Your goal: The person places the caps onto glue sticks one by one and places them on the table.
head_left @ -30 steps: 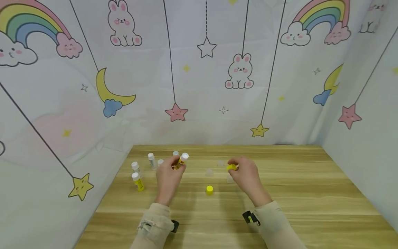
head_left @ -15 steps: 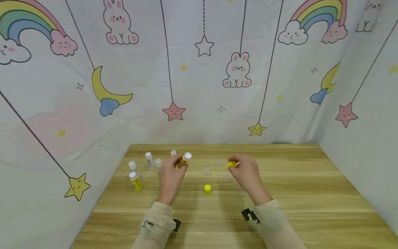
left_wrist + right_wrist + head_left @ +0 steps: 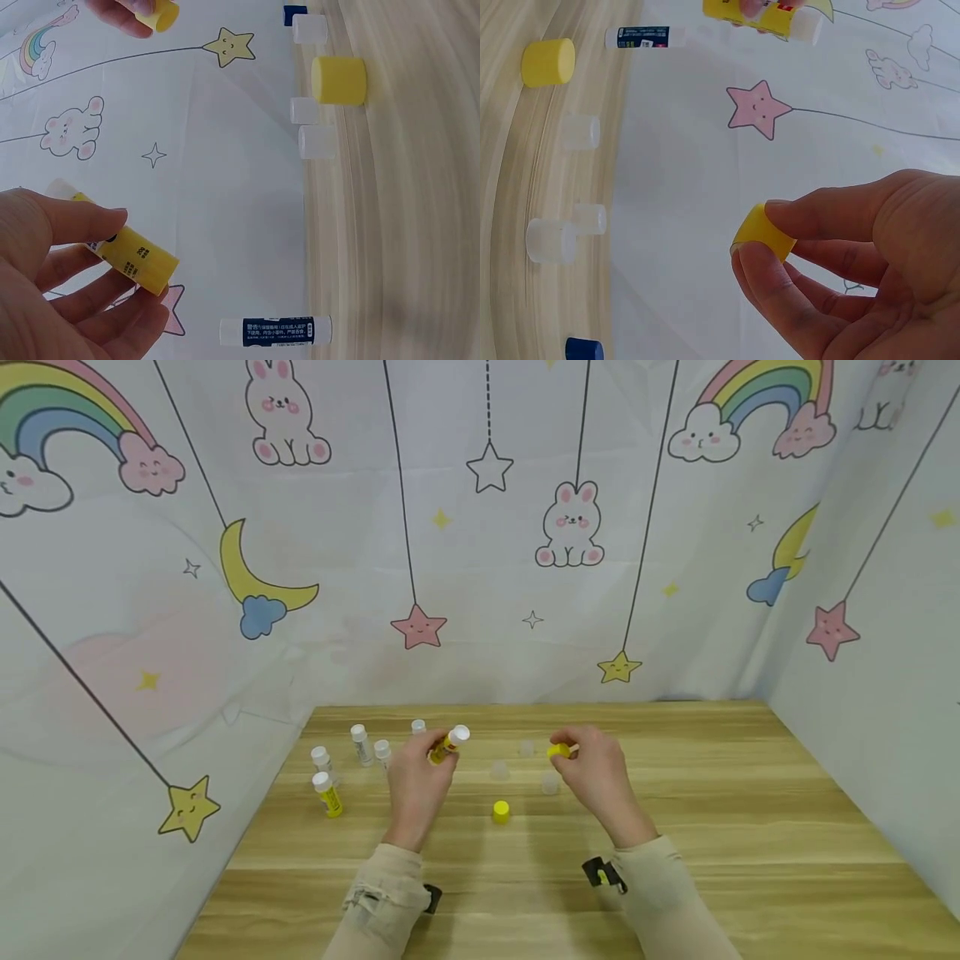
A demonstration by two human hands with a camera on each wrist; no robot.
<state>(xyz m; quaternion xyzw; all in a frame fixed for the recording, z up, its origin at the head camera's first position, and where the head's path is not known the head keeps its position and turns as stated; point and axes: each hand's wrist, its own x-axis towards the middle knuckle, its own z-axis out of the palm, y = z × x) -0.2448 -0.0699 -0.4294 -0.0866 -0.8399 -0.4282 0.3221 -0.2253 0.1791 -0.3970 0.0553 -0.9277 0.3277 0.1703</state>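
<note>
My left hand (image 3: 416, 785) holds a yellow glue stick (image 3: 142, 259) between thumb and fingers, tilted in the air above the table, its white end pointing up. In the right wrist view, my right hand (image 3: 847, 255) pinches a yellow cap (image 3: 759, 229) between thumb and fingertips. That hand is raised too, apart from the glue stick. Below and between the hands, a second yellow cap (image 3: 501, 812) stands on the table. Three translucent caps (image 3: 500, 770) are grouped behind it, near my right hand.
At the left of the wooden table (image 3: 675, 827) stand another yellow glue stick (image 3: 327, 795) and several white-topped sticks (image 3: 362, 746) with dark labels. A dark blue cap (image 3: 584, 349) shows in the right wrist view. A patterned cloth (image 3: 480, 568) hangs behind the table.
My left hand has shifted slightly right and up with the yellow glue stick, nearer my right hand. The right hand keeps its pinch on the yellow cap. The head view has shifted slightly.
</note>
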